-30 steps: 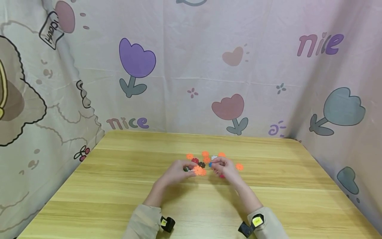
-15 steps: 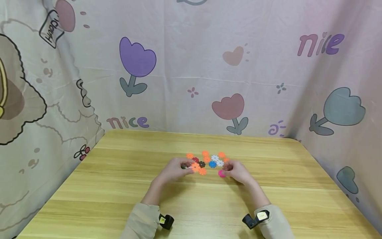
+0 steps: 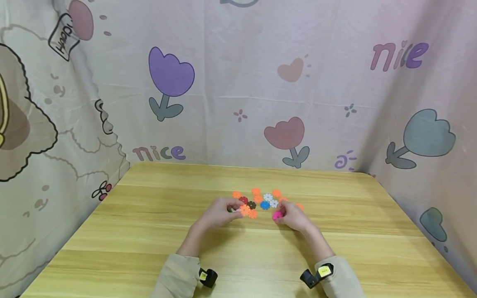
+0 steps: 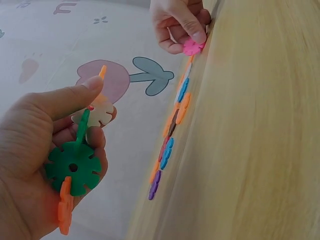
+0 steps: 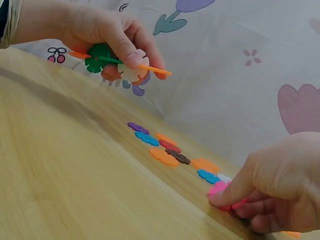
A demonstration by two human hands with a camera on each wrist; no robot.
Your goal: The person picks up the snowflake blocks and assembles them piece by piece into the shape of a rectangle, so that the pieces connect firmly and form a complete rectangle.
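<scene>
My left hand holds a joined chain of slotted plastic snowflake discs above the table. In it are an orange disc, a green disc, another green one set edge-on, a white disc and an orange one at the tip under the thumb. My right hand pinches a pink snowflake disc between thumb and fingers, low at the tabletop. Part of the pink disc is hidden by the thumb. In the head view the two hands stand apart, with loose discs between and behind them.
Loose snowflake discs lie on the wooden table: purple, blue, red, brown, white and several orange ones. A printed curtain hangs behind the table's far edge.
My right hand has left the blue disc, moved right, and now pinches the pink disc. The left hand has shifted slightly left and keeps its chain.
</scene>
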